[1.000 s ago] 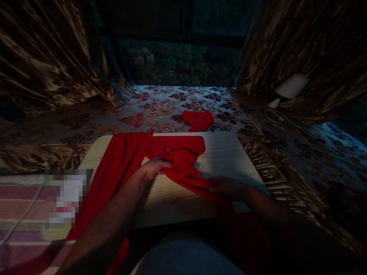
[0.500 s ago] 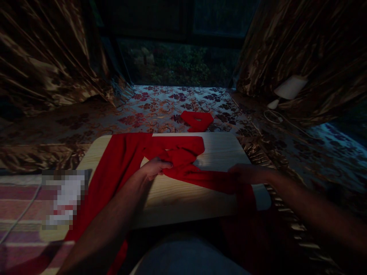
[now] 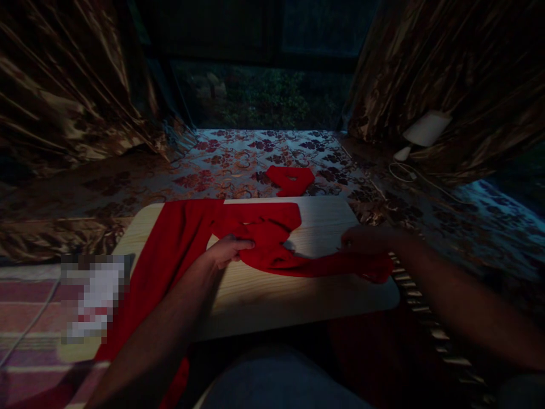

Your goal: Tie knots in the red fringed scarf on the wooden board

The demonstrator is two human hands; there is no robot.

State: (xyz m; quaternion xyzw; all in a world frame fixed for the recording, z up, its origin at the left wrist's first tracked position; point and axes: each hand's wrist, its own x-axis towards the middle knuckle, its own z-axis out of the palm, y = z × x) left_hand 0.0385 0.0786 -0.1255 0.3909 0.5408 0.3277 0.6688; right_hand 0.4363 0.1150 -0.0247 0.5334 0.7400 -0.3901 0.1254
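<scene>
Red cloth lies across a pale wooden board, bunched in the middle with a long strip running right. My left hand is closed in a pinch on the bunched part, thumb on top. My right hand hovers over the board's right side, just above the strip, fingers drawn together. Something tiny seems to show at its fingertips, too dark to name. The strip's end lies folded at the board's right edge.
Another red cloth piece rests on the flowered cover beyond the board. A white-shaded lamp lies tilted at the right with its cord. A blurred white item sits at the left, near a striped cloth.
My right hand has come off the strip and up slightly. The strip's end, which hung over the board's near right edge, now lies folded on the board. My left hand keeps its pinch.
</scene>
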